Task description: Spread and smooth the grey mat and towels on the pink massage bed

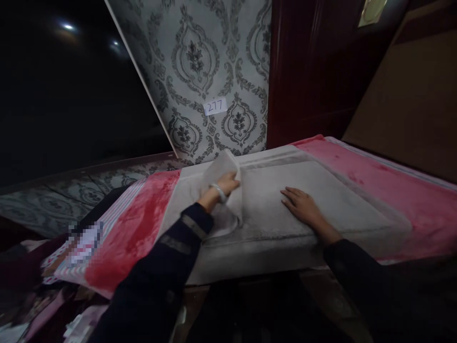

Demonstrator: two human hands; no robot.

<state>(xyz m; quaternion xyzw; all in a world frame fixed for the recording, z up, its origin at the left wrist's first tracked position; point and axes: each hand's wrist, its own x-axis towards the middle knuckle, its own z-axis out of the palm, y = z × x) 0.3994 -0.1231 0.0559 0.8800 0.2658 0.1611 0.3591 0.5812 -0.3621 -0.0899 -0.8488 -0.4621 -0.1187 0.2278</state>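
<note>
A light grey cloth [285,178] with darker seam-like lines lies spread over a red and pink plush blanket [146,205], its near side hanging over the front edge. My left hand [227,183], with a pale bracelet at the wrist, is closed on a folded-up flap of the grey cloth. Part of that flap stands up behind the hand, and the fingertips are partly hidden. To the right, my right hand [302,205] lies palm down on the grey cloth, fingers stretched out and holding nothing.
A large dark screen [71,90] leans in at the left. Behind stands a patterned wall [196,62] with a paper label [215,105] reading 277. A dark red door or panel [303,71] and a brown board [410,105] rise at the right. Crumpled fabrics [46,314] lie lower left.
</note>
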